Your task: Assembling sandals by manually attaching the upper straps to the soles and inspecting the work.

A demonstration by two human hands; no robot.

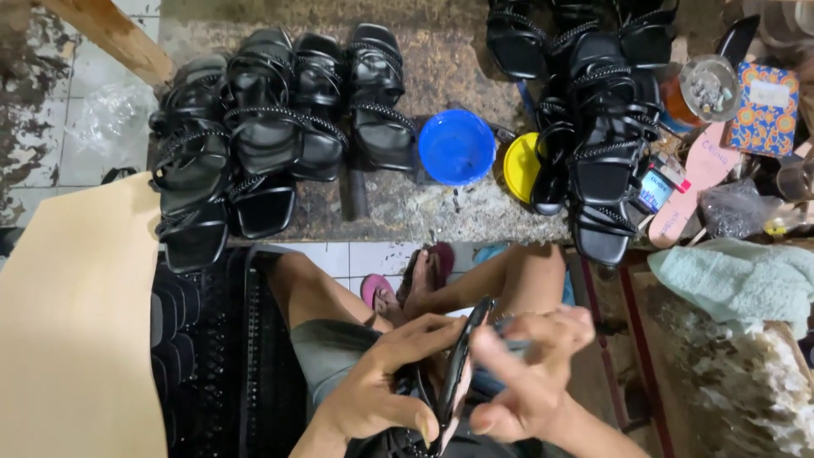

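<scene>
So the left hand (386, 386) has a black sandal (458, 373) gripped edge-on over the lap, fingers wrapped around it with the thumb at the lower edge. The right hand (530, 369) is right beside it with its fingers loosely curled; it's blurred, but there seems to be a thin tool pinched in them, can't tell for sure. Up on the bench (441, 212) there are two piles of finished black strappy sandals: the left pile (263, 136) looks like around eight, the right pile (593, 127) maybe seven, they overlap too much for an exact count. Between the piles sit one blue bowl (456, 146) and one yellow lid (519, 165). One pink insole (691, 187) lies right of the right pile, and one big tan sheet (76, 322) sits at far left.
</scene>
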